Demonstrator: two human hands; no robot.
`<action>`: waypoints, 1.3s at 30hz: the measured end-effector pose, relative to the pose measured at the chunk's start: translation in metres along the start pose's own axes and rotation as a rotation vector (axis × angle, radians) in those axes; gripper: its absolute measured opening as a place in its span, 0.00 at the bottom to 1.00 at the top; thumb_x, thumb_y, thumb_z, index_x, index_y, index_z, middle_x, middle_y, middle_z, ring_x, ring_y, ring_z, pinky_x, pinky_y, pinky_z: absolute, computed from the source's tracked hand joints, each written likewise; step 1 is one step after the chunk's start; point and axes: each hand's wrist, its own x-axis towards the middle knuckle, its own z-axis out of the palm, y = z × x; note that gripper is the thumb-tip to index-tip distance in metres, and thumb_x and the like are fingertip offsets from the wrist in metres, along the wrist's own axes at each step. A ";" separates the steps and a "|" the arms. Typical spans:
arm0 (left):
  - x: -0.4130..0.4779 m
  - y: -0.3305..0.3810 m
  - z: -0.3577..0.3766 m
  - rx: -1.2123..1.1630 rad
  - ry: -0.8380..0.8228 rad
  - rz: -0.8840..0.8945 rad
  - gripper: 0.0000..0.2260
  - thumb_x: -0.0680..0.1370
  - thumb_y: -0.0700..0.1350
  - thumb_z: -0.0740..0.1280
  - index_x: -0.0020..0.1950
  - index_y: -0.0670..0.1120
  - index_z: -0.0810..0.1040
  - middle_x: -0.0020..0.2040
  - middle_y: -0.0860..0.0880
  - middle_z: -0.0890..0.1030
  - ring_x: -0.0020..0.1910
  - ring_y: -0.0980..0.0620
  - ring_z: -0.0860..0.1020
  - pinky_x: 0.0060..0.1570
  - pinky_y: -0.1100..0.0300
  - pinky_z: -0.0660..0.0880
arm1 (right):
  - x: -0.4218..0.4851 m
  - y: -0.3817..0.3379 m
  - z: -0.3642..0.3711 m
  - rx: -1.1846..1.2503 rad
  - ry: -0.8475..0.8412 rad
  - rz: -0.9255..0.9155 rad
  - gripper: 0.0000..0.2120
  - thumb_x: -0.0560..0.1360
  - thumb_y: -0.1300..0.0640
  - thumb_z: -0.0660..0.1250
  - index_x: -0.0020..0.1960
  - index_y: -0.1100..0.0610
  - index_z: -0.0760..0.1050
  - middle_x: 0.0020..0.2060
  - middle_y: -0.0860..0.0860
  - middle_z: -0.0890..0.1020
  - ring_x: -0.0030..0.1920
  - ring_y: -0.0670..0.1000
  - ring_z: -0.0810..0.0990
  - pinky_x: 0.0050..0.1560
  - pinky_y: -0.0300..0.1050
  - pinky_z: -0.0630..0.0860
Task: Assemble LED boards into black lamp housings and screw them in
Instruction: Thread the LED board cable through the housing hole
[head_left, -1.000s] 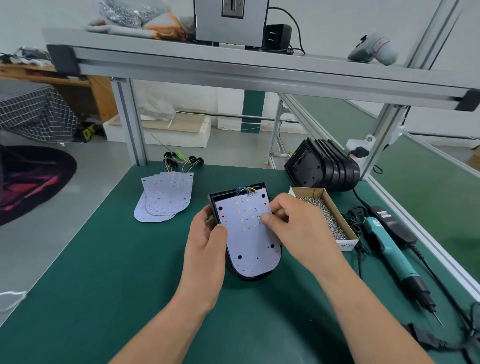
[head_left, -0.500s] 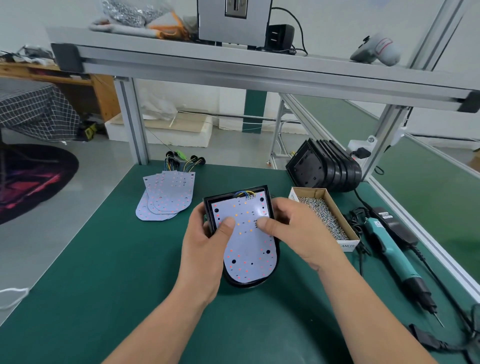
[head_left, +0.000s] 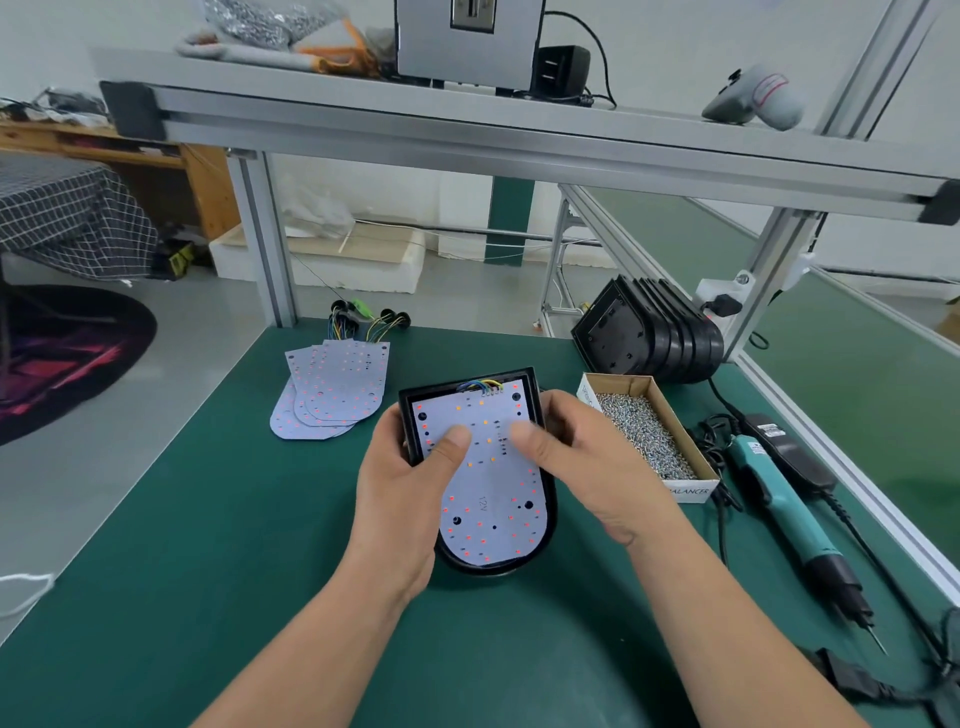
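Clasping the housing (head_left: 492, 569), left hand (head_left: 400, 499) and right hand (head_left: 589, 467) hide its sides.

A: What is sitting above the fingers (head_left: 460, 434)?
B: An aluminium shelf (head_left: 467, 140) is spanning overhead. A grey metal box (head_left: 467, 41) and a black power adapter (head_left: 561, 67) are standing on it, straight beyond the fingers.
A: And off to the right of them?
B: A grey handheld tool (head_left: 753, 98) is lying on that shelf. Far left of the fingers, a checked cloth (head_left: 67, 218) is hanging, and a dark round rug (head_left: 67, 358) is lying on the grey floor (head_left: 104, 493).
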 end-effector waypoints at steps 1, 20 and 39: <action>0.000 0.001 0.000 -0.004 -0.007 -0.006 0.15 0.76 0.46 0.75 0.63 0.51 0.80 0.59 0.47 0.87 0.59 0.42 0.85 0.63 0.38 0.80 | 0.000 -0.001 0.001 0.017 0.014 -0.017 0.27 0.74 0.34 0.71 0.53 0.59 0.78 0.43 0.55 0.78 0.44 0.50 0.74 0.48 0.54 0.72; -0.005 0.017 -0.002 -0.188 -0.085 -0.197 0.22 0.75 0.44 0.75 0.69 0.43 0.79 0.64 0.40 0.85 0.63 0.35 0.83 0.63 0.37 0.80 | 0.000 -0.009 0.004 0.229 0.127 -0.029 0.23 0.86 0.40 0.57 0.62 0.54 0.83 0.55 0.59 0.85 0.48 0.56 0.80 0.49 0.49 0.78; -0.015 0.024 0.000 -0.305 -0.264 -0.264 0.23 0.76 0.42 0.75 0.70 0.39 0.77 0.66 0.36 0.83 0.63 0.33 0.83 0.58 0.42 0.82 | -0.006 -0.010 0.022 0.321 -0.030 0.175 0.09 0.70 0.46 0.69 0.36 0.51 0.79 0.34 0.50 0.79 0.38 0.51 0.74 0.42 0.45 0.72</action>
